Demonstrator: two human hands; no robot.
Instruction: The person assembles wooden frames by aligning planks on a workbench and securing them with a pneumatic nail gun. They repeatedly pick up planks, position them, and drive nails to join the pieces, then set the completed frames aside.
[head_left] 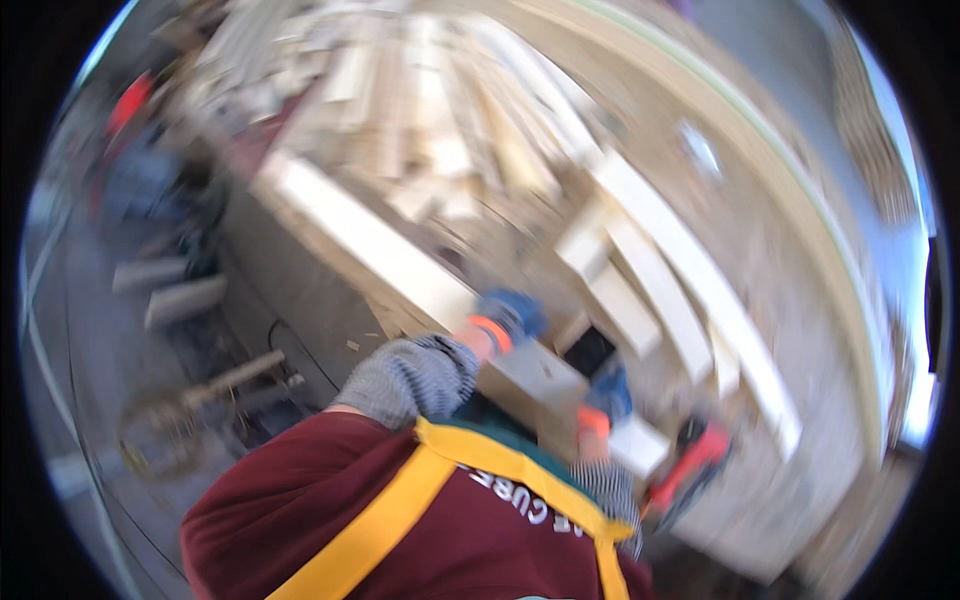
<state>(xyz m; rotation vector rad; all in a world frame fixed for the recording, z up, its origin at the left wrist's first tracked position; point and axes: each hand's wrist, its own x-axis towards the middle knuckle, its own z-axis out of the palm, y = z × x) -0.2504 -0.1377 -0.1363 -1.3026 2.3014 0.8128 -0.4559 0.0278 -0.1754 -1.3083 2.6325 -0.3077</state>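
My left hand (512,314), in a blue glove with an orange cuff, rests over a long pale wooden board (375,235) that slants across the front of the bench. Motion smears its fingers. My right hand (612,393), gloved the same way, is farther along that board, near its right end (640,445). Beside the right hand, between the two gloves, is a dark, flat-looking object (588,350) whose kind I cannot make out. The right fingers are blurred and partly hidden. Close to the right forearm lies a red and black power tool (692,465).
Several cut boards (665,280) lie to the right on the wooden bench (740,500). A large stack of narrow planks (420,100) spreads across the far side. On the floor at left are wood offcuts (185,300) and a dark cable (300,355).
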